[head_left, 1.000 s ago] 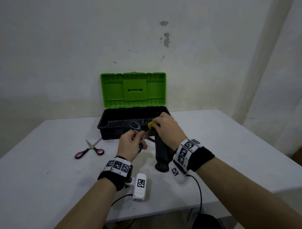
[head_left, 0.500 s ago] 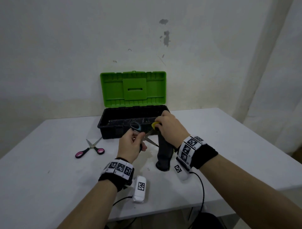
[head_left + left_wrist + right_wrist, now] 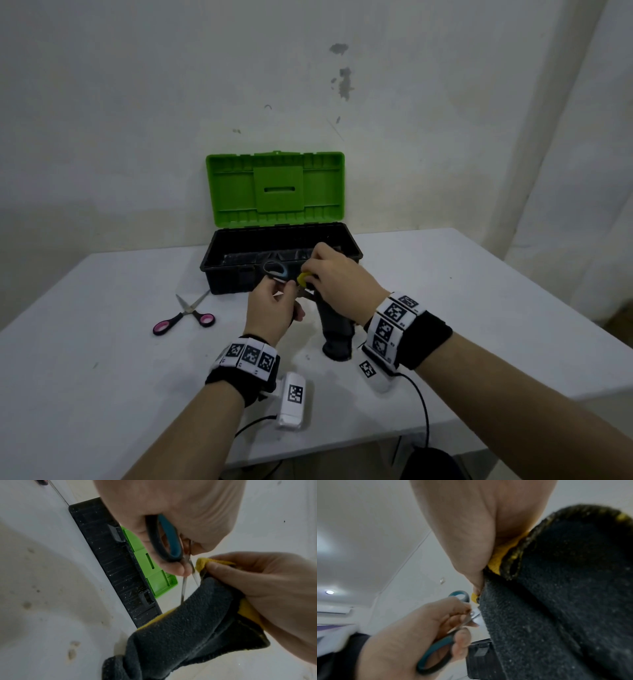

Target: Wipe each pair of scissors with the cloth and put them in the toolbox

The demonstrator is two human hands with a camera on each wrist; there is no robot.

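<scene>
My left hand [image 3: 274, 308] grips the teal-and-black scissors [image 3: 275, 269] by the handles [image 3: 164, 539], blades spread apart and pointing to the right. My right hand [image 3: 337, 277] pinches a dark grey cloth with yellow edging [image 3: 337, 329] around one blade [image 3: 195, 577]; the rest of the cloth hangs down to the table. The other blade [image 3: 183, 588] is bare. In the right wrist view the scissors' pivot [image 3: 473, 614] sits at the cloth's edge [image 3: 522, 615]. Both hands are just in front of the open toolbox [image 3: 219, 263], black with a green lid [image 3: 274, 188]. Pink-handled scissors [image 3: 185, 315] lie on the table to the left.
The white table [image 3: 102, 377] carries the toolbox against the back wall. Wrist camera units [image 3: 293, 401] and cables hang under both wrists near the front edge. A dark object [image 3: 428, 462] sits below the table edge.
Both hands have shifted slightly up and toward the toolbox. The right hand with the cloth has slid along the blade closer to the pivot and the left hand.
</scene>
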